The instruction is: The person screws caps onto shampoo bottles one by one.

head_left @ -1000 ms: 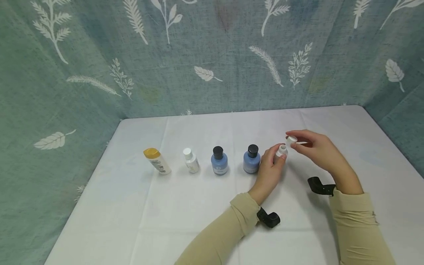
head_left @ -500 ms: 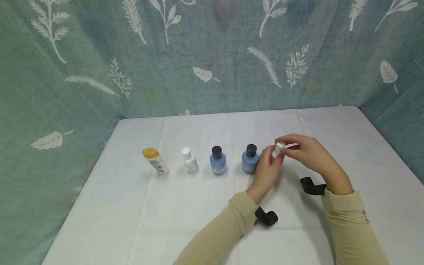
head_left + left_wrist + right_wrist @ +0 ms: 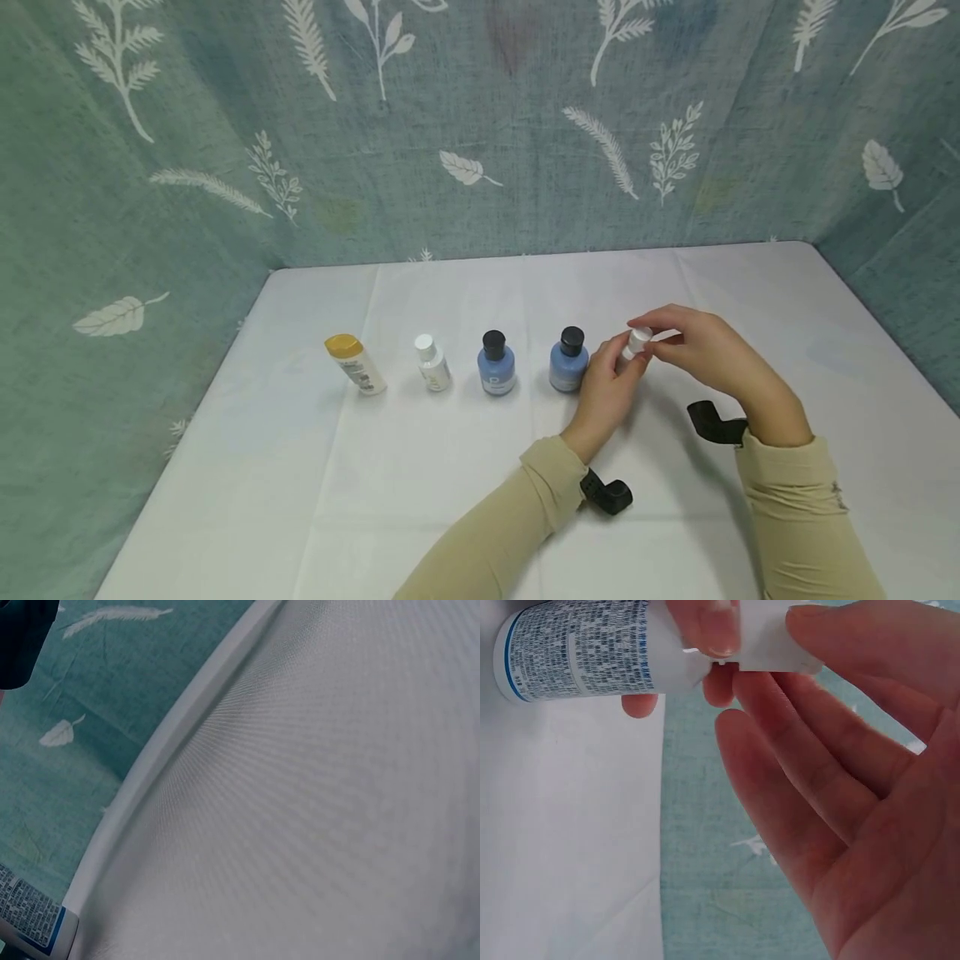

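Note:
My left hand [image 3: 606,392] grips a small white bottle [image 3: 577,652] with dense print and a blue line on its label. On the bottle's neck sits a white cap [image 3: 769,637], which my right hand [image 3: 693,346] pinches between thumb and fingers. In the right wrist view, two fingertips of the left hand show by the neck and one below the body. Just left of the left hand stands a blue bottle with a black cap [image 3: 568,365]. The left wrist view catches only the lower end of the white bottle [image 3: 37,919] at its corner.
Left along the white table [image 3: 420,467] stand another black-capped blue bottle [image 3: 497,371], a white bottle [image 3: 432,367] with a white cap, and a cream bottle [image 3: 360,371] with a yellow cap. A green leaf-patterned cloth [image 3: 405,183] rises behind the table.
One second ago the cap was held apart from the open bottle mouth. My right hand has moved left, and the cap is now on the neck. The left hand keeps its grip.

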A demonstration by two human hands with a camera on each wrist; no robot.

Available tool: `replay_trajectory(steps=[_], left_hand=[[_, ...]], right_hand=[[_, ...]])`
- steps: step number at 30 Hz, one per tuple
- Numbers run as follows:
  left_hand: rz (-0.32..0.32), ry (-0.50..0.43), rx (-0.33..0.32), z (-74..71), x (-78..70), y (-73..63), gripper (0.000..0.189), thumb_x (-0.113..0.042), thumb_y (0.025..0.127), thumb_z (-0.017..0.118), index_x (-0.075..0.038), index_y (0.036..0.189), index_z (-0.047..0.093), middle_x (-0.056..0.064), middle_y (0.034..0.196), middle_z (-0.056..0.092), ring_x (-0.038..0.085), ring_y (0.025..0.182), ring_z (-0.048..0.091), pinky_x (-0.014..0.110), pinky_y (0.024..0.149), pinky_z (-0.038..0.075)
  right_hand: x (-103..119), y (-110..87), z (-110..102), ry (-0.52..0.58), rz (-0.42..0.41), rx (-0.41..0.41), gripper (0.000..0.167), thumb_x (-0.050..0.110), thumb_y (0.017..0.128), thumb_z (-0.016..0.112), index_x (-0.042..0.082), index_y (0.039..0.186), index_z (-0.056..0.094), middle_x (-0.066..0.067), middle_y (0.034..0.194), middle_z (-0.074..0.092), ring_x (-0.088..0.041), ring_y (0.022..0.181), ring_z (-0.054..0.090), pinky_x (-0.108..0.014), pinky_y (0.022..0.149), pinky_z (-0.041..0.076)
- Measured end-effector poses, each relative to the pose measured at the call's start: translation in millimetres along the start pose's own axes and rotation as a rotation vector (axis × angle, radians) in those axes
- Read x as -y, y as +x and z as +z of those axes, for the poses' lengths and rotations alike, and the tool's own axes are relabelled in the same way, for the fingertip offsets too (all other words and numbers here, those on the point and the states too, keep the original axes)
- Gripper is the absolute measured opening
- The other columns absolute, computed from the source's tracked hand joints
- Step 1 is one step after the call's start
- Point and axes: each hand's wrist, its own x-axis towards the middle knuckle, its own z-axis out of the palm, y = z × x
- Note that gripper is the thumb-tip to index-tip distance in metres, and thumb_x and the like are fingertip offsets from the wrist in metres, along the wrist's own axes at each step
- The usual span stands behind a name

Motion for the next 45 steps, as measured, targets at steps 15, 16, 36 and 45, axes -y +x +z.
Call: replay_trajectory(steps=[15,16,36,45], left_hand=[[-0.023,-0.025,0.034,-1.0,-0.6,-2.4,0.036,-0.042,0.088,0.052,-0.028,0.121,0.054,-0.012,0.115,0.053,0.001,0.107,0.045,0.025,0.091,0.036],[-0.024,-0.025,0.034,-1.5,-1.0,-2.5,0.037,-0.042,0.087,0.052,-0.028,0.121,0.054,-0.012,0.115,0.053,0.001,0.107,0.045,0.025,0.091,0.036],[-0.069,-0.086,0.062,-3.8,-6.0,-3.4,0.034,-0.036,0.086,0.056,-0.027,0.119,0.056,-0.011,0.113,0.055,0.001,0.099,0.048,0.022,0.083,0.04],[-0.029,-0.057,0.037,-2.2,-3.9,-3.9,0.036,-0.044,0.086,0.054,-0.029,0.119,0.056,-0.013,0.113,0.054,0.0,0.104,0.046,0.022,0.088,0.038]], right_hand=[[-16.2,1.6,-2.5,0.051,0.073,0.052,0.033,0.012,0.085,0.059,0.01,0.118,0.057,-0.007,0.111,0.058,-0.024,0.099,0.055,-0.041,0.08,0.046],[-16.8,2.0,-2.0,0.051,0.07,0.048,0.032,0.013,0.085,0.059,0.01,0.117,0.057,-0.006,0.11,0.058,-0.023,0.099,0.054,-0.04,0.08,0.046],[-17.2,0.6,-3.0,0.081,0.088,0.097,0.035,0.015,0.086,0.059,0.012,0.12,0.054,-0.005,0.114,0.055,-0.021,0.104,0.051,-0.04,0.084,0.044],[-20.0,0.7,-3.5,0.072,0.062,0.083,0.032,0.014,0.087,0.058,0.011,0.118,0.055,-0.004,0.109,0.058,-0.019,0.1,0.053,-0.038,0.083,0.044]])
